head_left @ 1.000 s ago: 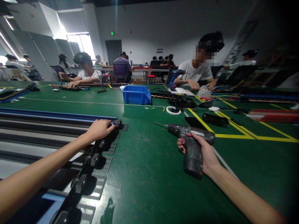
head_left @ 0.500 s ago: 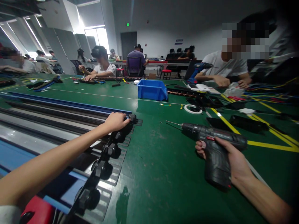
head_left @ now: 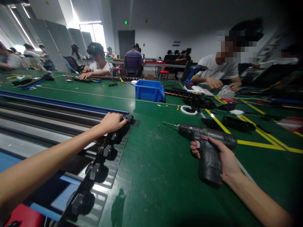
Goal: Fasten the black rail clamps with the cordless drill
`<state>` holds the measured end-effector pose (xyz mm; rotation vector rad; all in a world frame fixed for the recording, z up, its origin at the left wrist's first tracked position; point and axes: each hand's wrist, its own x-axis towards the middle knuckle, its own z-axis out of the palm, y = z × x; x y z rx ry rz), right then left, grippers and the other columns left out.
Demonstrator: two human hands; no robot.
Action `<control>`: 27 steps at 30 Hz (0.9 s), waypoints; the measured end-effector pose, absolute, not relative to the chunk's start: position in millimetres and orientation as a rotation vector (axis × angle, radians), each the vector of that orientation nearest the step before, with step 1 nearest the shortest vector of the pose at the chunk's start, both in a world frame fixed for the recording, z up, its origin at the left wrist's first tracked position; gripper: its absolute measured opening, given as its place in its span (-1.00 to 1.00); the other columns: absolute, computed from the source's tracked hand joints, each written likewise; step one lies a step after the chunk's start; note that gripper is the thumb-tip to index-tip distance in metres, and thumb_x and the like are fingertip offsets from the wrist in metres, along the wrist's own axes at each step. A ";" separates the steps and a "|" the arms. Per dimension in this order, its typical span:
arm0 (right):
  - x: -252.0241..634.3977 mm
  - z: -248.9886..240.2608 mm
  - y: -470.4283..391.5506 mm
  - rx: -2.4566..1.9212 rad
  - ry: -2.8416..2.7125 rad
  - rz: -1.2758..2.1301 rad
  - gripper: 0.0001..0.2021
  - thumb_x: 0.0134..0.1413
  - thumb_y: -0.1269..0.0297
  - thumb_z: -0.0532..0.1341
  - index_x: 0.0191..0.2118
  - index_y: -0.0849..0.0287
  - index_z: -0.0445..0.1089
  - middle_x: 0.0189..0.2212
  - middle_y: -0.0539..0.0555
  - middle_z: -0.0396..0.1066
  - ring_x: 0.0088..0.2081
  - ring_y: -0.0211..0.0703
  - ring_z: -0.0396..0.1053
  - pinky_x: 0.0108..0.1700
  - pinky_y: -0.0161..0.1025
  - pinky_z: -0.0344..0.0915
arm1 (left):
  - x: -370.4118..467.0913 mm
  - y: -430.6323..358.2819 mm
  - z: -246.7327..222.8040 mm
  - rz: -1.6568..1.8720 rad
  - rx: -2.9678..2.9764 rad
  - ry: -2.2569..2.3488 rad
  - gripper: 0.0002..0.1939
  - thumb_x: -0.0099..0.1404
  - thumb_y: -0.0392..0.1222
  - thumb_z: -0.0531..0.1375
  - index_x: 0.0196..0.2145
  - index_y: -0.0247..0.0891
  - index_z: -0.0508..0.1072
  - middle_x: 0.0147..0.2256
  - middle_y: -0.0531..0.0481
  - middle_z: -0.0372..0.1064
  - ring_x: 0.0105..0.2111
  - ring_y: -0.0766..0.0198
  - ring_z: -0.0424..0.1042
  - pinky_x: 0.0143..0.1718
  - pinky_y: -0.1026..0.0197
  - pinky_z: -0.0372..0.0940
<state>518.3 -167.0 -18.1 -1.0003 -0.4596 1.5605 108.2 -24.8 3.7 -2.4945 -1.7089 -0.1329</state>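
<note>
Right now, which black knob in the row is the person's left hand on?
The farthest knob, at the row's end by the blue rail; the left hand covers it, the others stand free.

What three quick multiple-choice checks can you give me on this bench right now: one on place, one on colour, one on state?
1. Where does the left hand rest?
A. on the black knob at the far end of the rail assembly
B. in the blue bin
C. on the roll of tape

2. What colour is the open bin on the table?
A. red
B. blue
C. yellow

3. How is the cordless drill held?
A. lying loose on the table
B. gripped in the right hand, bit pointing left
C. held by a co-worker

Answers:
1. A, since the fingers lie on the black knob at the end of the row on the rail assembly.
2. B, since its walls are plainly blue against the green table.
3. B, since the right hand wraps the grip and the bit aims toward the left hand.
</note>
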 end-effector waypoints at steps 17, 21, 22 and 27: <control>516.8 -13.3 -165.9 -1.027 -0.579 1.582 -0.76 0.23 0.33 0.06 -0.15 0.38 0.39 -0.34 0.30 0.41 -0.34 -0.05 0.47 -0.35 -0.21 0.54 | 108.0 -24.8 4.6 -0.116 -2.491 -1.672 -0.43 0.37 0.23 -0.11 -0.30 -0.25 0.50 -0.25 -0.23 0.55 -0.24 -0.05 0.51 -0.28 0.11 0.20; 517.5 -14.0 -166.0 -1.034 -0.584 1.579 -0.75 0.24 0.31 0.06 -0.15 0.37 0.40 -0.33 0.30 0.41 -0.34 -0.05 0.47 -0.35 -0.20 0.54 | 108.0 -24.6 4.8 -0.120 -2.496 -1.673 -0.43 0.37 0.23 -0.11 -0.30 -0.25 0.50 -0.25 -0.24 0.55 -0.23 -0.05 0.51 -0.26 0.10 0.20; 518.0 -14.2 -166.3 -1.034 -0.584 1.581 -0.74 0.24 0.30 0.06 -0.16 0.39 0.40 -0.33 0.31 0.41 -0.34 -0.05 0.47 -0.34 -0.20 0.54 | 108.0 -24.4 4.7 -0.121 -2.495 -1.673 -0.43 0.37 0.23 -0.11 -0.30 -0.25 0.51 -0.25 -0.24 0.55 -0.24 -0.05 0.51 -0.26 0.10 0.20; 519.5 -15.9 -166.9 -1.029 -0.577 1.579 -0.71 0.22 0.29 0.09 -0.15 0.45 0.41 -0.33 0.32 0.40 -0.34 -0.04 0.48 -0.33 -0.23 0.53 | 108.2 -24.3 4.0 -0.134 -2.492 -1.676 -0.42 0.37 0.23 -0.10 -0.31 -0.26 0.51 -0.27 -0.25 0.54 -0.25 -0.04 0.51 -0.27 0.12 0.19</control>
